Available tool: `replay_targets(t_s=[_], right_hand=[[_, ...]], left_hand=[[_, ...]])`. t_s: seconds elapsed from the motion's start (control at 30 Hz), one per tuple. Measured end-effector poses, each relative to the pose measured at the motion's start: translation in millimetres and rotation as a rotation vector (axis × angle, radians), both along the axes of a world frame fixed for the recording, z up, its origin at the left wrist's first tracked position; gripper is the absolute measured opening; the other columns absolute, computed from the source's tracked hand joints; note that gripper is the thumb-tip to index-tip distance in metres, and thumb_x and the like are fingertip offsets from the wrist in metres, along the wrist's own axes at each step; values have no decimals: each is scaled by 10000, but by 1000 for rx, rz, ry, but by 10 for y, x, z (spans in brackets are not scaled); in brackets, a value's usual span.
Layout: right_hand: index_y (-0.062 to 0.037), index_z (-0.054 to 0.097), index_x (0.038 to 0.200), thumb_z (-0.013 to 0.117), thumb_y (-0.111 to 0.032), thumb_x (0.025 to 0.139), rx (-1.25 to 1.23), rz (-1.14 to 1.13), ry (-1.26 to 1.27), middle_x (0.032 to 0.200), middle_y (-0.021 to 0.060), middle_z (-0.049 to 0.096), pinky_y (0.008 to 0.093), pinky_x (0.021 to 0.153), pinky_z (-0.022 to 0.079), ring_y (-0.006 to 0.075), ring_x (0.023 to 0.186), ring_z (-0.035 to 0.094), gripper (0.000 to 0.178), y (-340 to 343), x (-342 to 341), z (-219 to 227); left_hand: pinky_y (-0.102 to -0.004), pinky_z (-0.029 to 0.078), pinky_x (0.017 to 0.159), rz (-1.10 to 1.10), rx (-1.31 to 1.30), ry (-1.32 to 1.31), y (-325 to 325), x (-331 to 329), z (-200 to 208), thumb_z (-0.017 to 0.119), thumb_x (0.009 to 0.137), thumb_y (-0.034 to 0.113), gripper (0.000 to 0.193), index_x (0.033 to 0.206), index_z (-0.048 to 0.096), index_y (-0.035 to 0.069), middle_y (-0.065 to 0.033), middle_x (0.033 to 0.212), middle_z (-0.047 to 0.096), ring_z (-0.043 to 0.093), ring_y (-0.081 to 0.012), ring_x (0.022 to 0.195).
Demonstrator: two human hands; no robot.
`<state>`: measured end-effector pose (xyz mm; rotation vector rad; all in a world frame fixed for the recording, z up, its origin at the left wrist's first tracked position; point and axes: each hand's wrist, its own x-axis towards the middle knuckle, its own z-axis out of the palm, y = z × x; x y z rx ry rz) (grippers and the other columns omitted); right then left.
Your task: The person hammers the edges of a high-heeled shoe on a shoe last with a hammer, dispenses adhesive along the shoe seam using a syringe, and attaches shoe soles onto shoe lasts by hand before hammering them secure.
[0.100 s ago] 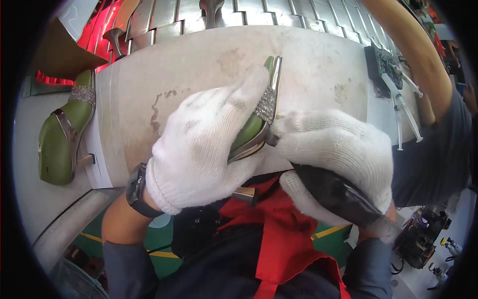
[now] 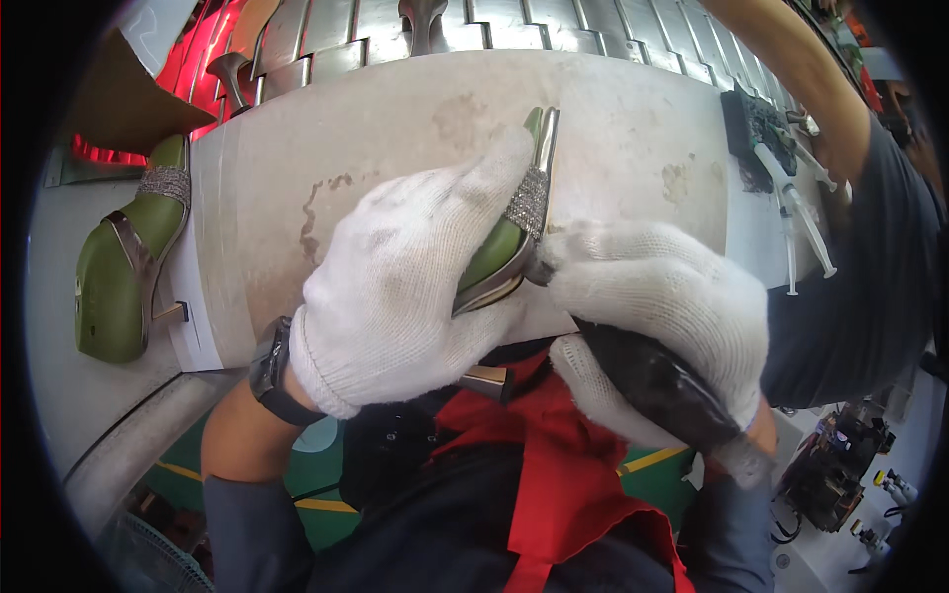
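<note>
Left hand (image 2: pixel 405 287), in a white knit glove, is clamped round a green sandal (image 2: pixel 494 252) above the near edge of the worktable (image 2: pixel 623 119), roughly mid-length. Toe points to the far edge; heel (image 2: pixel 487 381) shows below the palm, toward the body. Sole edge is turned right, probably so the other hand can get at it, while the broad wrap likely steadies the shoe.

Right hand (image 2: pixel 662 287), also gloved, has fingers bunched together and curled round a black tool (image 2: pixel 662 381) with a clear rear end. Tool lies back through the palm, presumably for fine control at the front (small dark bit by the fingertips; can't tell if tool tip or strap).

Second green sandal (image 2: pixel 119 282) lies on its side past the pale top's left edge, looks parked out of the working area. Syringes (image 2: pixel 806 217) and a dark block (image 2: pixel 756 138) sit by the right edge, seemingly within reach. Another person's arm (image 2: pixel 801 69) comes in at the far right corner; metal conveyor plates (image 2: pixel 326 30) run along the far edge.
</note>
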<state>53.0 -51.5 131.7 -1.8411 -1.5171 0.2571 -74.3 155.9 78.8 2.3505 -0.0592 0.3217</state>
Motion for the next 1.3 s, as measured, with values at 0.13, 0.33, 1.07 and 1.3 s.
replay_targets(t_s=[0.13, 0.33, 1.07, 1.3], right_hand=[[22, 734, 1172, 850, -89, 890, 106, -142, 51, 1165, 259, 787, 420, 966, 623, 364, 1081, 793, 324, -70, -388, -168], [66, 668, 1267, 828, -22, 894, 420, -410, 125, 1281, 325, 739, 479, 1054, 608, 444, 1208, 760, 415, -19, -897, -655], [-3, 730, 1181, 896, -30, 796, 352, -108, 233, 1174, 204, 776, 492, 974, 634, 416, 1084, 783, 420, 54, -995, -679], [-4, 737, 1126, 916, -53, 743, 369, -164, 85, 1219, 232, 764, 506, 954, 641, 448, 1087, 776, 426, 95, -1078, -747]], left_hand=[[-474, 547, 1061, 3, -35, 6, 15, -29, 2, 914, 771, 166, 990, 1633, 481, -55, -268, 1273, 729, 725, -438, 1175], [-482, 544, 1069, -22, 6, -37, 45, -84, -9, 878, 760, 147, 997, 1637, 453, -66, -273, 1282, 717, 713, -442, 1195], [-547, 514, 1125, -91, 87, -171, 274, -408, -62, 920, 720, 287, 959, 1529, 531, -50, -299, 1373, 669, 653, -484, 1307], [-546, 510, 1127, -122, 50, -149, 377, -445, -99, 962, 684, 283, 999, 1539, 554, -33, -283, 1426, 649, 657, -471, 1301]])
